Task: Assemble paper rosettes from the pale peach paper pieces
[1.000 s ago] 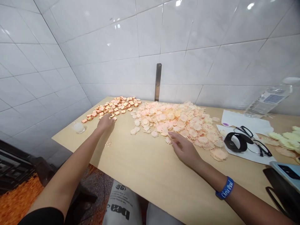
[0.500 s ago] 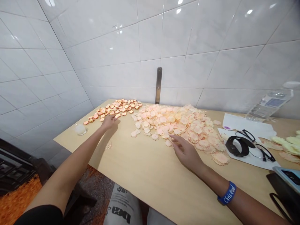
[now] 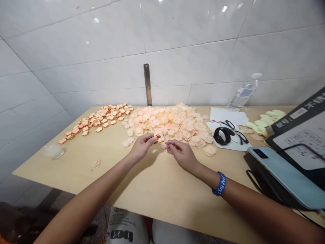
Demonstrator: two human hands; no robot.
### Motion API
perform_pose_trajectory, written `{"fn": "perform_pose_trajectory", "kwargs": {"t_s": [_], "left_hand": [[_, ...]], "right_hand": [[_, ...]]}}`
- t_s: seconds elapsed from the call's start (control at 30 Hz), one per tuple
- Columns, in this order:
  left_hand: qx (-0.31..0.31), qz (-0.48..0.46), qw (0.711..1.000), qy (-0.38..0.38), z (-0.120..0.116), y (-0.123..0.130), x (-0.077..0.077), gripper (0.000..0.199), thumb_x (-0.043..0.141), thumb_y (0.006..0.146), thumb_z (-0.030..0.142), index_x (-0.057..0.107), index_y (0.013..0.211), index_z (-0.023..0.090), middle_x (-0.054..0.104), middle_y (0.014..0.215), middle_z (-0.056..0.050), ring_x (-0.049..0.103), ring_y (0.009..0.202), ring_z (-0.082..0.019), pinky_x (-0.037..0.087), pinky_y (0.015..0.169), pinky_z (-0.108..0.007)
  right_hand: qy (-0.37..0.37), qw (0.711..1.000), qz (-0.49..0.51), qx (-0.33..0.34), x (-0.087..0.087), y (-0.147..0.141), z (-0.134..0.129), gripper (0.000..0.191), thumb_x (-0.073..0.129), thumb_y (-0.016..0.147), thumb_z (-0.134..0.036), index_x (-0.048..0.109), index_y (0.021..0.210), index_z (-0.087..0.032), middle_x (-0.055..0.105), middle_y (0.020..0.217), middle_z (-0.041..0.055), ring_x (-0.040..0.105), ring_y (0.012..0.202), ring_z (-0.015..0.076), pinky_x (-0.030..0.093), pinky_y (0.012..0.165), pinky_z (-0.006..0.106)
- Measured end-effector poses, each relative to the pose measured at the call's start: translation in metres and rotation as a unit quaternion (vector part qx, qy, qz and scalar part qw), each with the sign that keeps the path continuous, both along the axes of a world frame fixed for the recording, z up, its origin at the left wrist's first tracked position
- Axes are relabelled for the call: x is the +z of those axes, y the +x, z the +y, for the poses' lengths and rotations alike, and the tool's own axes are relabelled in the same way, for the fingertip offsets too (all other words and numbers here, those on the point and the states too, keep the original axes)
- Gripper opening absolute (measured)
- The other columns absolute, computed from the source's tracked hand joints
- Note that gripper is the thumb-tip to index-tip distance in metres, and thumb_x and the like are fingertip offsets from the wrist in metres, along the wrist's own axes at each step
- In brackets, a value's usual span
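My left hand pinches a small red-and-gold round piece between thumb and fingertips, in front of the middle of the table. Just to its right, my right hand has its fingers drawn together. Whether they hold anything is too small to tell; the two hands are apart. Behind both hands spreads a heap of pale pink, scallop-edged flower-shaped pieces. To the left lies a group of round pieces with red and gold edges, similar to the held one.
A clear round dish with something white and some small scraps lie at left. Towards the right are white paper, a black watch, glasses, a tilted water bottle, pale yellow pieces and a light-blue phone.
My left hand has come right from the red-edged pieces to the middle, now with one in its fingers. My right hand's fingers have drawn together. The view has turned right.
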State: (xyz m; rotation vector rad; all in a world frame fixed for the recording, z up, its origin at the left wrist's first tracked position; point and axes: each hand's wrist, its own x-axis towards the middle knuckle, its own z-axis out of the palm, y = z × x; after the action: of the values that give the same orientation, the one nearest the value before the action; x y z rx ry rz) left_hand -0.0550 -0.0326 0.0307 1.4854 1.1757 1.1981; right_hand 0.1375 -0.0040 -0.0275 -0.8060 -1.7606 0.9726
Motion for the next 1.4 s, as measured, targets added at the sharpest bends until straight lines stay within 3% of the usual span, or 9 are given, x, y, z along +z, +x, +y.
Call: {"fn": "perform_pose_trajectory", "kwargs": {"t_s": [0.2, 0.37, 0.5, 0.63, 0.73, 0.83, 0.97, 1.17, 1.4], "left_hand": [[-0.060, -0.067, 0.996, -0.016, 0.031, 0.039, -0.015, 0.047, 0.068, 0.074, 0.058, 0.067, 0.082, 0.012, 0.059, 0.068, -0.001, 0.052, 0.065, -0.012, 0.042, 0.063, -0.025], [-0.133, -0.184, 0.970, -0.087, 0.040, 0.052, -0.034, 0.051, 0.067, 0.076, 0.061, 0.066, 0.092, 0.012, 0.049, 0.058, 0.003, 0.046, 0.049, -0.010, 0.039, 0.049, -0.025], [-0.179, -0.236, 0.946, -0.132, 0.035, 0.049, -0.039, 0.048, 0.066, 0.081, 0.053, 0.065, 0.109, 0.013, 0.049, 0.060, 0.002, 0.053, 0.055, -0.013, 0.048, 0.057, -0.030], [-0.142, -0.089, 0.986, -0.023, 0.033, 0.038, -0.033, 0.051, 0.060, 0.088, 0.048, 0.059, 0.128, 0.018, 0.068, 0.094, -0.009, 0.064, 0.078, -0.018, 0.053, 0.075, -0.036], [-0.084, 0.092, 0.985, 0.116, 0.034, 0.030, -0.028, 0.056, 0.069, 0.082, 0.042, 0.055, 0.133, 0.025, 0.060, 0.133, -0.011, 0.058, 0.116, -0.026, 0.049, 0.097, -0.040], [-0.070, 0.227, 0.951, 0.196, 0.036, 0.026, -0.028, 0.050, 0.071, 0.080, 0.036, 0.060, 0.128, 0.024, 0.064, 0.128, -0.010, 0.057, 0.121, -0.026, 0.046, 0.101, -0.042], [-0.052, 0.261, 0.934, 0.240, 0.035, 0.026, -0.030, 0.039, 0.068, 0.083, 0.035, 0.065, 0.118, 0.020, 0.072, 0.111, -0.011, 0.066, 0.105, -0.024, 0.052, 0.092, -0.037], [-0.038, 0.224, 0.938, 0.262, 0.033, 0.025, -0.028, 0.043, 0.073, 0.078, 0.043, 0.068, 0.113, 0.019, 0.073, 0.107, -0.010, 0.068, 0.099, -0.024, 0.053, 0.088, -0.033], [-0.090, 0.167, 0.950, 0.249, 0.029, 0.030, -0.026, 0.048, 0.072, 0.077, 0.049, 0.067, 0.116, 0.021, 0.070, 0.117, -0.011, 0.064, 0.111, -0.026, 0.049, 0.095, -0.035]], "right_hand": [[-0.239, 0.955, 0.129, 0.122, 0.000, 0.000, 0.011, 0.052, 0.059, 0.080, -0.065, 0.066, 0.078, -0.014, 0.069, 0.070, 0.0075, 0.064, 0.056, 0.0138, 0.051, 0.054, 0.027], [-0.313, 0.909, 0.226, 0.158, 0.002, 0.003, 0.020, 0.058, 0.062, 0.074, -0.070, 0.067, 0.078, -0.013, 0.071, 0.074, 0.0099, 0.066, 0.061, 0.0142, 0.052, 0.057, 0.025], [-0.342, 0.895, 0.221, 0.182, 0.002, 0.005, 0.024, 0.052, 0.070, 0.072, -0.063, 0.068, 0.078, -0.012, 0.070, 0.073, 0.0087, 0.065, 0.062, 0.0130, 0.050, 0.055, 0.023], [-0.310, 0.923, 0.185, 0.134, 0.000, 0.005, 0.024, 0.048, 0.068, 0.075, -0.060, 0.066, 0.071, -0.012, 0.068, 0.066, 0.0057, 0.061, 0.055, 0.0115, 0.045, 0.049, 0.022], [-0.260, 0.954, 0.133, 0.073, 0.000, 0.006, 0.022, 0.049, 0.063, 0.080, -0.060, 0.064, 0.065, -0.014, 0.063, 0.058, 0.0022, 0.058, 0.051, 0.0107, 0.045, 0.050, 0.024], [-0.219, 0.971, 0.080, 0.048, 0.003, 0.006, 0.018, 0.050, 0.060, 0.081, -0.061, 0.062, 0.062, -0.015, 0.060, 0.055, 0.0015, 0.057, 0.052, 0.0114, 0.046, 0.054, 0.025], [-0.215, 0.971, 0.085, 0.068, 0.003, 0.006, 0.018, 0.051, 0.061, 0.080, -0.063, 0.063, 0.063, -0.015, 0.063, 0.059, 0.0026, 0.057, 0.054, 0.0115, 0.047, 0.056, 0.026], [-0.354, 0.881, 0.245, 0.196, -0.001, 0.009, 0.023, 0.050, 0.071, 0.069, -0.064, 0.059, 0.070, -0.016, 0.066, 0.067, 0.0031, 0.063, 0.062, 0.0149, 0.051, 0.061, 0.028], [-0.438, 0.799, 0.273, 0.307, 0.004, 0.013, 0.021, 0.039, 0.085, 0.063, -0.046, 0.063, 0.075, -0.017, 0.067, 0.076, 0.0020, 0.060, 0.069, 0.0128, 0.051, 0.073, 0.030]]}}
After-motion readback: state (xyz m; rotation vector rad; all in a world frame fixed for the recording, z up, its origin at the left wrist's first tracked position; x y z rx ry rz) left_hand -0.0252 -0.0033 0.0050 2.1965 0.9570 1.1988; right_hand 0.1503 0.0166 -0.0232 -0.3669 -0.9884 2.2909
